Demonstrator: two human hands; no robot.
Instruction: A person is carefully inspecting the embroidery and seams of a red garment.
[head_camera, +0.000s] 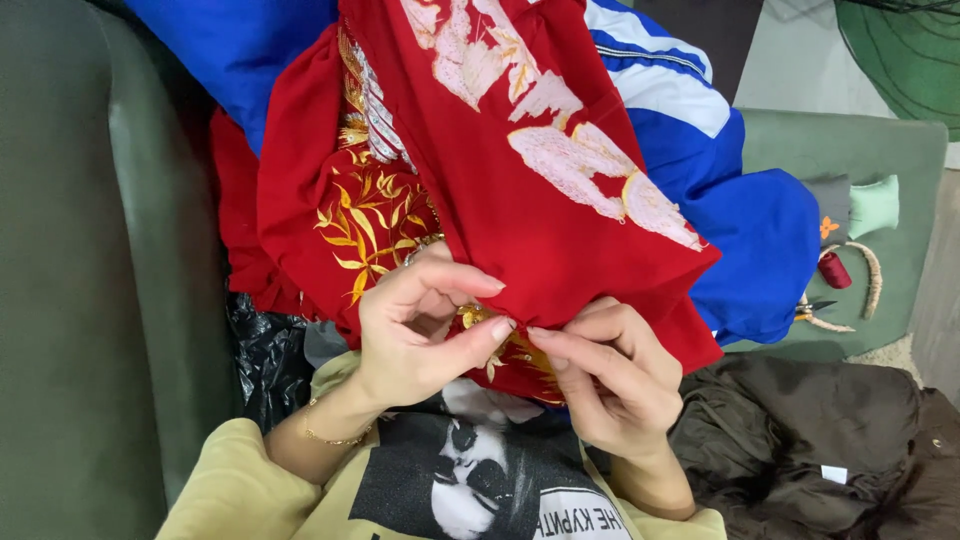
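Red cloth (520, 200) with gold stitching (mid-frame) is pinched by left hand (415, 335) and right hand (610, 375), fingers closed on its lower edge; pink birds look finished.

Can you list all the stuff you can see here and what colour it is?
red cloth: one, red with gold and pale pink embroidery, middle, pinched by both hands
blue cloth: one, blue with white stripes, under the red cloth
sofa: one, grey-green, left and behind
black bag: one, shiny black, by the left arm
brown jacket: one, dark brown, lower right
thread spool: one, dark red, right on the sofa
bracelet: one, gold, left wrist
left hand: pinching the gold embroidery
right hand: pinching the red cloth's edge
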